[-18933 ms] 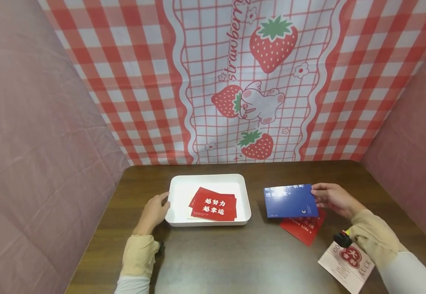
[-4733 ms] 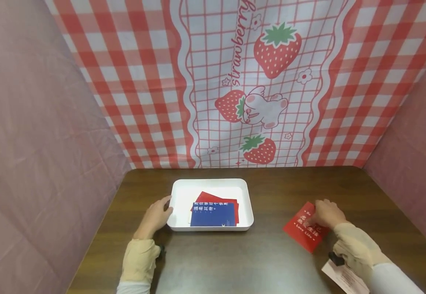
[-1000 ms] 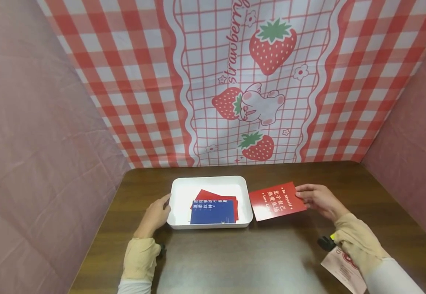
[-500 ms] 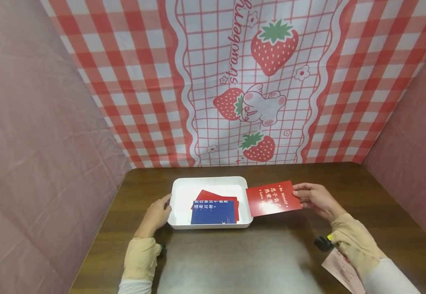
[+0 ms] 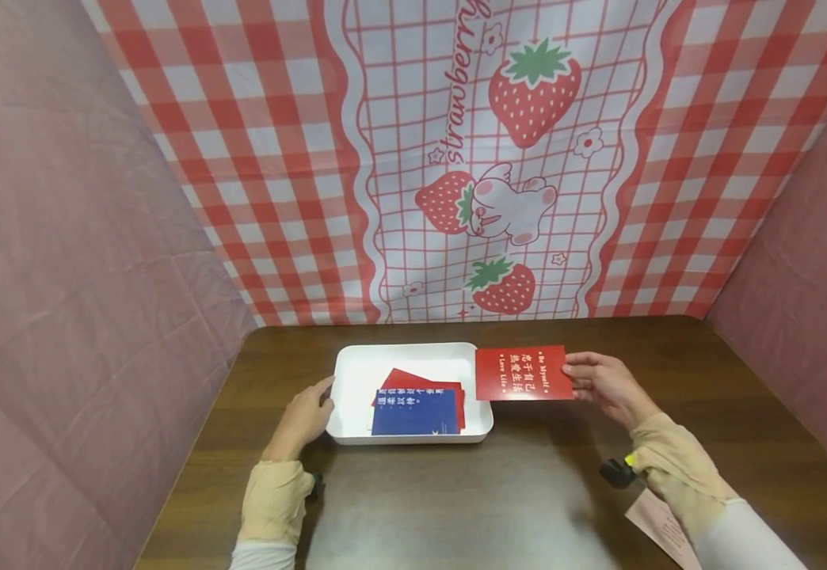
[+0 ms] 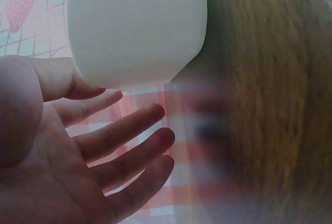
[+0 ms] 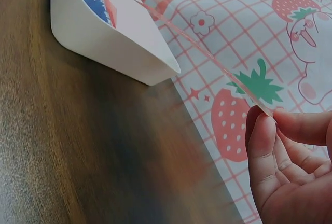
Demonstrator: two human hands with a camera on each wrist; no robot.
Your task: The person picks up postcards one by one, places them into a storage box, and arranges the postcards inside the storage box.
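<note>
My right hand [image 5: 604,386] pinches a red card [image 5: 524,374] with white lettering by its right edge, between thumb and fingertips. The card is raised, and its left end overlaps the right rim of the white tray [image 5: 356,360] in the head view. Seen edge-on in the right wrist view, the card [image 7: 207,53] slants up toward the tray. Inside the tray, a blue card [image 5: 415,413] lies on top of red cards [image 5: 401,378]. At the tray's left end, my left hand [image 5: 302,416] touches the side with thumb and forefinger; its other fingers [image 6: 135,125] extend loosely.
A pale pink card [image 5: 663,526] lies on the brown table [image 5: 456,507] at front right, partly under my right forearm. Behind the table hangs a strawberry-print cloth [image 5: 299,198]. Pink fabric walls [image 5: 100,261] flank both sides.
The blue card, earlier in my right hand, now lies in the tray. My right hand has since lifted the red card from the table, turned it and brought it left over the tray's rim.
</note>
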